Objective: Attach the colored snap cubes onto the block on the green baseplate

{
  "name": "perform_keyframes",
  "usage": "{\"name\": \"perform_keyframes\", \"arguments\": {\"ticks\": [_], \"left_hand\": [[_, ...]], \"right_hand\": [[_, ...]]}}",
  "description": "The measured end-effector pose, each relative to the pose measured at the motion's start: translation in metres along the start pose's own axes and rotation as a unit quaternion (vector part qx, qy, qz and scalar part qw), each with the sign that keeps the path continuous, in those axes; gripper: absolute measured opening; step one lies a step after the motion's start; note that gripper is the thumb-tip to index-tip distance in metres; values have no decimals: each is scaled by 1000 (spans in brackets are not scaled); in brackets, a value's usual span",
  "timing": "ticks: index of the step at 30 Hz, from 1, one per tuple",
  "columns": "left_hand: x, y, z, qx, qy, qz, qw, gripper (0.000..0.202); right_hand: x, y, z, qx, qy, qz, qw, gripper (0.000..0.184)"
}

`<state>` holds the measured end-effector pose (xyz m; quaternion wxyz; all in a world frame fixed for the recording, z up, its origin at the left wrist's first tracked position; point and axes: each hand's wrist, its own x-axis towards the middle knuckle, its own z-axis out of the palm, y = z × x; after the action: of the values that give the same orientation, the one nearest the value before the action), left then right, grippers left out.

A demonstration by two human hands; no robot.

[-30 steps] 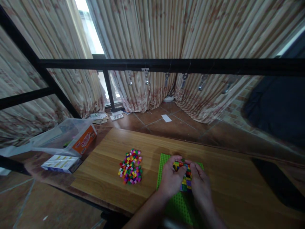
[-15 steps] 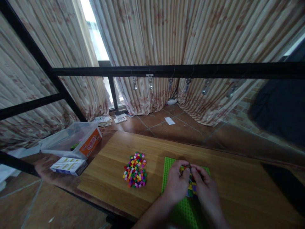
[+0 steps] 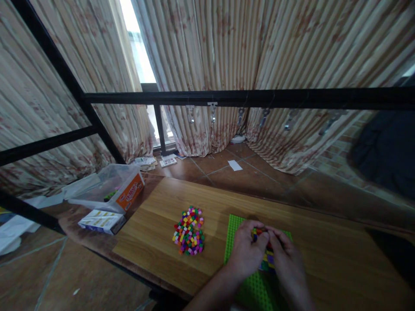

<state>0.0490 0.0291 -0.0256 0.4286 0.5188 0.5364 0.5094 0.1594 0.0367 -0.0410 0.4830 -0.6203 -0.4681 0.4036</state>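
A green studded baseplate [image 3: 231, 231] lies on the wooden tabletop in front of me. Over it, my left hand [image 3: 248, 248] and my right hand [image 3: 285, 259] meet around a build of small coloured toy bricks [image 3: 268, 259], with blue, yellow, red and purple showing. The left fingers curl along its far left side. At the far end, both thumbs and index fingertips come close together on the bricks. My hands cover much of the build, so I cannot tell whether it is fixed to the plate. Left of the plate is a pile of loose coloured bricks [image 3: 189, 231].
Beyond the table's left end are a clear plastic bin [image 3: 103, 185] with an orange label and a white-and-yellow box [image 3: 102, 221]. A dark flat object [image 3: 389, 255] lies at the right of the table. A black metal rail [image 3: 227, 98] crosses before the curtains.
The whole view has shifted, so everything appears slightly further right. My hands stay around the brick build, their fingertips moving only slightly.
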Motion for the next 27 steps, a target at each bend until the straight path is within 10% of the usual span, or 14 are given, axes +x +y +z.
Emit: {"name": "perform_keyframes", "arguments": {"ticks": [27], "left_hand": [[0,7,-3,-26,2,12,1000,21]], "right_hand": [[-1,-4,0,-23,8,23,999,52]]}}
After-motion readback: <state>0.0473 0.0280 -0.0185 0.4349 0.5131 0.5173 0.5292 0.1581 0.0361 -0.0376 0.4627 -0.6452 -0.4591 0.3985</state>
